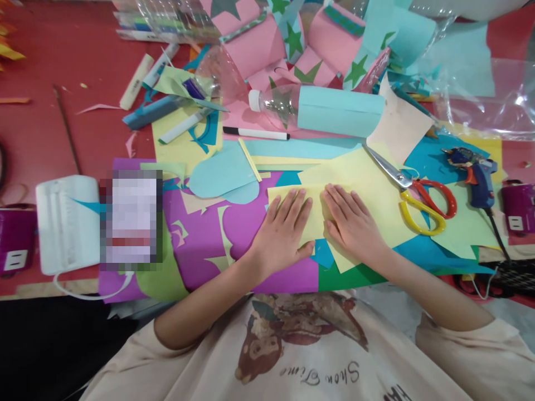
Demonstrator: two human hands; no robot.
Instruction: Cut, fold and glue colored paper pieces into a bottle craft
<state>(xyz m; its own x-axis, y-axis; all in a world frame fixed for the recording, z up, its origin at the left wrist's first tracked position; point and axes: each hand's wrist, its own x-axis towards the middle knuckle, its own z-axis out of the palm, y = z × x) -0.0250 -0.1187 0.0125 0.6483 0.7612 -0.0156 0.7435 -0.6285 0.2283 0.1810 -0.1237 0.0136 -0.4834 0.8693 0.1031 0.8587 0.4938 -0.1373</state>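
A pale yellow sheet of paper [318,209] lies on other coloured papers at the table's near edge. On its left part my left hand [286,228] rests flat, fingers stretched out and thumb apart. My right hand [351,220] lies flat at the sheet's right side, its fingers pointing away from me. Neither hand grips anything. Under and beside my right hand spreads a larger yellow paper [376,200]. Scissors [407,186] with red and yellow handles lie to its right, blades pointing up and left. Light blue rounded paper cut-outs [225,170] lie left of the sheet.
A bottle wrapped in light blue paper [340,108] lies behind my hands, near a marker [256,133]. At right is a glue gun [476,172] with its cord. At left, a white device [67,223] is cabled to a blurred-out phone [131,217]. Pink star-decorated paper pieces [254,47] crowd the back.
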